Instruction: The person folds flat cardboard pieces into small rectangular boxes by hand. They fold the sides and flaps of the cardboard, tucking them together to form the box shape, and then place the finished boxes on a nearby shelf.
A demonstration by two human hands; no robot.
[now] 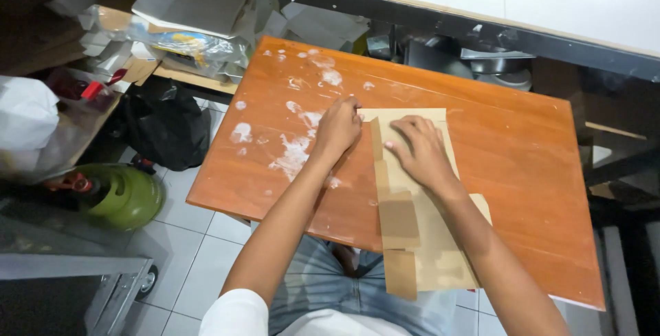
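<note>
My right hand [421, 149] hid part of the brown paper bag [416, 219], and my left hand [337, 128] covered its corner.

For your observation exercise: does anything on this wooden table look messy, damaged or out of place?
White smears blotch the orange table left of the left hand. The brown cardboard, pressed flat by the right hand, hangs over the near edge.

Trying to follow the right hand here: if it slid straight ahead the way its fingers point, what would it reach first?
The right hand points up-left across the brown cardboard sheet. It would probably meet the left hand first, at the sheet's far corner.
</note>
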